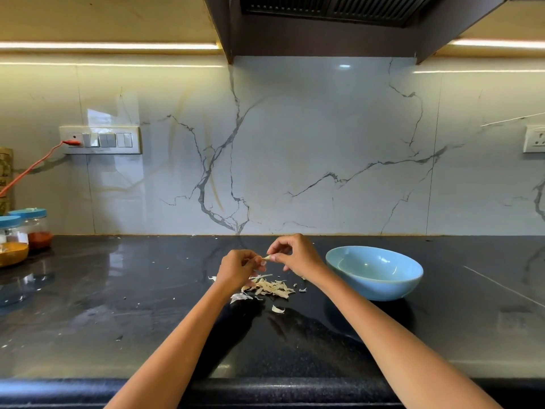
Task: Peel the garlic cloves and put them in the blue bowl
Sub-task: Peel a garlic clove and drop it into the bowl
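Head view has us holding both hands up over the table, close together, with one clove [267, 257] pinched between them. Our left hand [238, 267] curls its fingertips round the near end, steadying it; our right hand [295, 255] nips the far end between thumb and forefinger, which we judge is the pull that strips the skin. We keep the clove raised and between the hands so each can work against the other and the skin can drop free.

Right under the hands lies a heap of peels [269, 287], with a few stray flakes just nearer us and to the left; the hands work above this heap, it seems, so the waste gathers in one spot. Just to the right of our right hand stands the bowl [374, 283], near enough for a short drop once the clove is bare. From here we see nothing in it, though its near wall hides part of the floor.
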